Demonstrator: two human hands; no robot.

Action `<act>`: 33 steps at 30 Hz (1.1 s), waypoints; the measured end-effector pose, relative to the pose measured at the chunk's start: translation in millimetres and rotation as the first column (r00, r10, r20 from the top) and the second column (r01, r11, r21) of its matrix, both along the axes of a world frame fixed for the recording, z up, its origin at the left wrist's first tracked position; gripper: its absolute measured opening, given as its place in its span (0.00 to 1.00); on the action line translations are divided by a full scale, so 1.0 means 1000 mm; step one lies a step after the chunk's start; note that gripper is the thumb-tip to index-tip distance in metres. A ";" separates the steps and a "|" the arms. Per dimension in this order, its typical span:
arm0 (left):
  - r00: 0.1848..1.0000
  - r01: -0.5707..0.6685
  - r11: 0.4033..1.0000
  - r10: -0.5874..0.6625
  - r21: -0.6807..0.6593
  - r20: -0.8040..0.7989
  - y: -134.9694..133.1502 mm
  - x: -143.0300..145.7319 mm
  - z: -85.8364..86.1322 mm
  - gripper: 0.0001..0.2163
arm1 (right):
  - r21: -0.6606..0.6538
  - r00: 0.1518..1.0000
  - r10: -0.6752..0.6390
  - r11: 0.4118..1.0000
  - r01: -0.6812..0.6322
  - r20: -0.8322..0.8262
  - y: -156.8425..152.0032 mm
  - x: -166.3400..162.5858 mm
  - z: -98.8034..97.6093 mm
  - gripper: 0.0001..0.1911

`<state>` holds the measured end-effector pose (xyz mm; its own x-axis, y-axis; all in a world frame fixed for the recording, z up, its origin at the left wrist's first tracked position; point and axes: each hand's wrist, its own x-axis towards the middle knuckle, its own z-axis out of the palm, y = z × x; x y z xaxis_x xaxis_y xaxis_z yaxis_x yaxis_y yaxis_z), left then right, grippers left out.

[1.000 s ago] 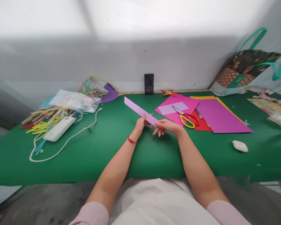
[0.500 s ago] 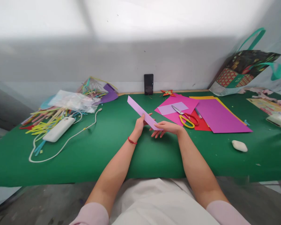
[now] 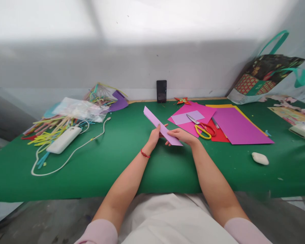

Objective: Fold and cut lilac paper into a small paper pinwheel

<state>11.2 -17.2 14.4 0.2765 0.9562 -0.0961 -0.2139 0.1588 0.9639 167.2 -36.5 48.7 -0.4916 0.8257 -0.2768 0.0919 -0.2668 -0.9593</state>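
Observation:
A long lilac paper strip (image 3: 155, 121) slants from the far left toward me above the green table (image 3: 117, 162). My left hand (image 3: 154, 136), with a red string on its wrist, pinches the strip near its middle. My right hand (image 3: 183, 136) grips the strip's near end, fingers curled around it. Just right of my hands lie yellow-and-red scissors (image 3: 202, 129) on a pink sheet (image 3: 200, 113) that also carries a small lilac rectangle (image 3: 186, 117).
A purple sheet (image 3: 240, 127) over red and yellow sheets lies at right, with a white eraser (image 3: 260, 158) nearer. A phone (image 3: 161, 90) leans on the wall. Left: a white power bank (image 3: 64, 139) with cable, coloured straws (image 3: 48, 130), a plastic bag (image 3: 78, 109). A patterned bag (image 3: 266, 76) at far right.
The lilac strip has slid toward me and to the right through my hands, and more of it now sticks out past my right hand. My arms have barely shifted.

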 end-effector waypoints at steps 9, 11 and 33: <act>0.991 0.131 0.991 -0.131 -0.036 -0.005 0.000 0.004 -0.007 0.20 | -0.036 0.996 -0.085 0.996 0.085 0.008 0.003 -0.006 -0.006 0.11; 0.990 0.142 0.989 -0.142 -0.028 -0.018 -0.001 0.006 -0.008 0.19 | -0.047 0.996 -0.090 0.995 0.090 0.016 0.004 -0.008 -0.006 0.11; 0.952 0.297 0.955 -0.296 0.005 -0.074 -0.012 0.004 0.005 0.13 | 0.211 0.969 -0.218 0.959 0.191 0.117 0.006 -0.004 -0.008 0.24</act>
<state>15.0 -29.7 19.2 0.5407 0.8338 -0.1115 -0.0895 0.1889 0.9779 163.1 -30.1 40.6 -0.2750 0.9494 -0.1519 0.1904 -0.1010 -0.9765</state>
